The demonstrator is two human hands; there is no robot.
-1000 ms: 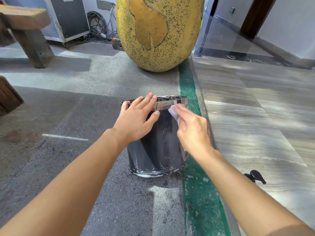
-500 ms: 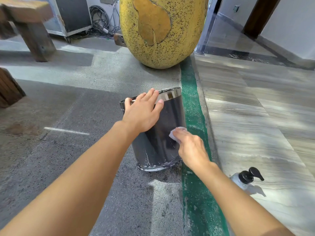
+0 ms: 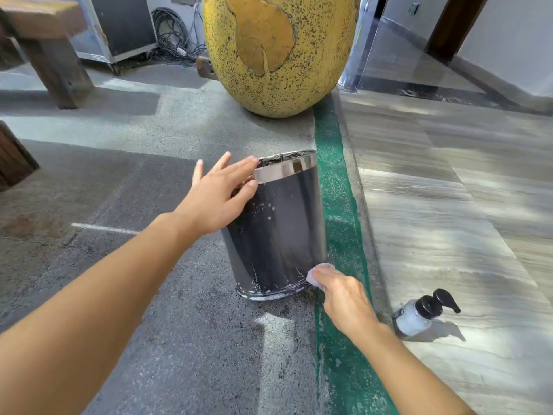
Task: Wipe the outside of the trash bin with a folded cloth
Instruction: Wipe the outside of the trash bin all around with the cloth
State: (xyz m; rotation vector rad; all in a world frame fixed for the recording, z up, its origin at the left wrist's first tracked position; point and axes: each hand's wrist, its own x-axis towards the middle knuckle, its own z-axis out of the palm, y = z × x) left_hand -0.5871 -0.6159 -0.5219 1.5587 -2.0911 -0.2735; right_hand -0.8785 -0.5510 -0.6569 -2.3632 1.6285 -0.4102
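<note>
Low pass: folded white cloth [image 3: 320,271] on dark steel-rimmed trash bin [image 3: 284,223].
At 5 o'clock the right hand [image 3: 344,298] grips it; the spread-fingered left hand [image 3: 220,200] should brace firmly.

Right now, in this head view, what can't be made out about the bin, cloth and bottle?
Head view:
- cloth: mostly under the right hand; folds unseen.
- trash bin: far side faces away; left hand covers part of its rim.
- pump bottle: label too small to read.

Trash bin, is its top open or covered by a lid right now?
Open: no lid sits on the trash bin; crumpled black liner shows inside its shiny metal rim.
</note>
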